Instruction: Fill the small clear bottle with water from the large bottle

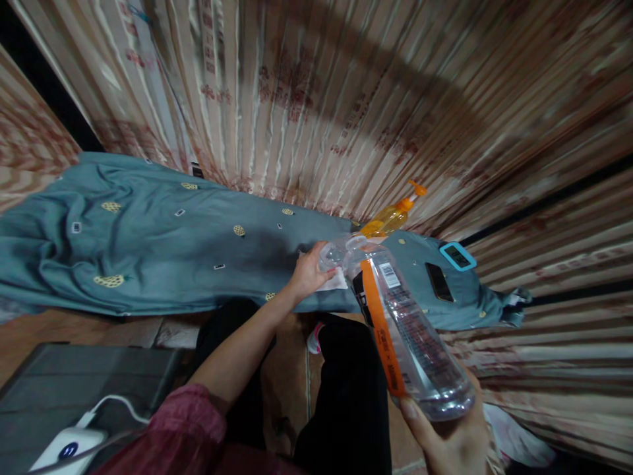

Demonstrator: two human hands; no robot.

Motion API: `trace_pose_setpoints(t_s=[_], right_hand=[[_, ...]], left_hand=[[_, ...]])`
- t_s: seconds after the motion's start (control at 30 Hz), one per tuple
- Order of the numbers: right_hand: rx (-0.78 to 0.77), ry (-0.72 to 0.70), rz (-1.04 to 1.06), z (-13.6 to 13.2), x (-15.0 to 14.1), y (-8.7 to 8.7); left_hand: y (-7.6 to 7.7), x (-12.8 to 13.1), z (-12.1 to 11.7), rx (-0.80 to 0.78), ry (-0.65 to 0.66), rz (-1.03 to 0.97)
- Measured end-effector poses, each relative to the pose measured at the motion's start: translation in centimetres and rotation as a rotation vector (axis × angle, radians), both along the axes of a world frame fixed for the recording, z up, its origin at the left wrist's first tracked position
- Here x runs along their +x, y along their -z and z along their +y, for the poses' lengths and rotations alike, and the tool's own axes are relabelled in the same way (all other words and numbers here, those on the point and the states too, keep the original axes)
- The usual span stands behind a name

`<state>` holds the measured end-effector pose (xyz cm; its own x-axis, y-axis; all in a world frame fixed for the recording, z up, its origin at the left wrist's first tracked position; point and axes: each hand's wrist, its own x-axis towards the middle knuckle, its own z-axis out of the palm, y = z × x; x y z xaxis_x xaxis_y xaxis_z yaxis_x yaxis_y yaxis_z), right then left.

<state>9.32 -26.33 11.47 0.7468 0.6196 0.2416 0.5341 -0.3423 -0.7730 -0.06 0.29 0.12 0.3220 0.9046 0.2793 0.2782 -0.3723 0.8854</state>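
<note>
Tilted across the front of me is a large clear plastic bottle [410,330] with an orange and black label and a barcode. My right hand [445,422] grips its base end, low on the right. At the bottle's far end, my left hand [311,272] has its fingers closed around a small clear plastic piece [331,256]; its exact kind is hard to make out. That piece meets or overlaps the bottle's upper end. White paper or tissue [336,280] lies just below my left fingers, on the teal cloth [163,244] with yellow pineapples.
An orange pump bottle [388,218] leans behind the clear bottle. Farther right lie a dark phone [439,282] and a blue-framed device [457,256]. A patterned curtain [297,99] hangs behind. At lower left, a white power bank [69,452] with a cable rests on a grey surface [99,376].
</note>
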Motion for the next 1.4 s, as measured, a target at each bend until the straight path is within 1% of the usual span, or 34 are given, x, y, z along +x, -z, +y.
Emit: trace_pose_setpoints(t_s=[0.2,0.33,0.43,0.53,0.67,0.97,1.4], right_hand=[[-0.013,0.016,-0.028,-0.05,-0.08,0.01],[-0.017,0.005,0.002,-0.20,0.13,0.19],[-0.013,-0.012,-0.021,-0.27,0.25,0.21],[-0.022,-0.009,-0.046,-0.25,0.18,0.11],[-0.025,0.008,-0.017,-0.22,0.07,0.07],[-0.005,-0.002,0.008,-0.40,0.43,0.59],[-0.010,0.004,-0.019,-0.18,0.11,0.12]], left_hand=[[0.17,0.02,0.08,0.017,-0.003,0.006],[0.10,-0.04,0.04,0.019,0.007,-0.012],[0.02,-0.09,0.00,0.027,0.011,-0.025],[-0.18,-0.12,-0.07,0.008,0.005,-0.007],[-0.33,-0.12,-0.13,-0.006,0.004,0.011],[0.09,-0.02,-0.01,0.015,0.001,0.004],[-0.01,0.07,-0.02,0.003,-0.004,0.009]])
